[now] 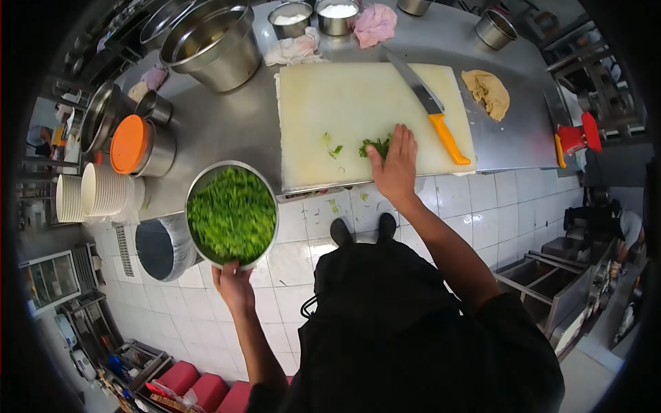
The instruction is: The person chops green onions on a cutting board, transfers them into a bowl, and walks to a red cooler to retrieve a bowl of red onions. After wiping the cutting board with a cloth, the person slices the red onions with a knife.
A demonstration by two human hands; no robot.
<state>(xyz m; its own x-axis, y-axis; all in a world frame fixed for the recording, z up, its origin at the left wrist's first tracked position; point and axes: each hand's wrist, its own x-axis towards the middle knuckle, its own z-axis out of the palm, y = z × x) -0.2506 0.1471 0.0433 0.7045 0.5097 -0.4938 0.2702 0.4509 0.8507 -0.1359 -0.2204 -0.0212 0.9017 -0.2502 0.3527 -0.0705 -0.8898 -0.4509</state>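
Observation:
My left hand (pixel 235 286) grips the near rim of a round metal bowl (pixel 276 219), which it holds beside the table's front edge. Chopped green leaves (pixel 231 213) fill the bowl. Flat on the white cutting board (pixel 337 96), my right hand (pixel 398 165) has its fingers stretched out. Against its left side lies a small heap of chopped greens (pixel 375 146), partly covered by the hand. A few loose scraps (pixel 334 151) lie farther left on the board. To the right rests a large knife (pixel 430 103) with a yellow handle, its tip pointing away from me.
A lump of dough (pixel 487 94) sits right of the board. Large steel pots (pixel 213 51), an orange-lidded container (pixel 131 144) and stacked paper bowls (pixel 103 189) stand at left. Cloths (pixel 375 25) lie along the back. Below is a bagged bin (pixel 164 249) on the tiled floor.

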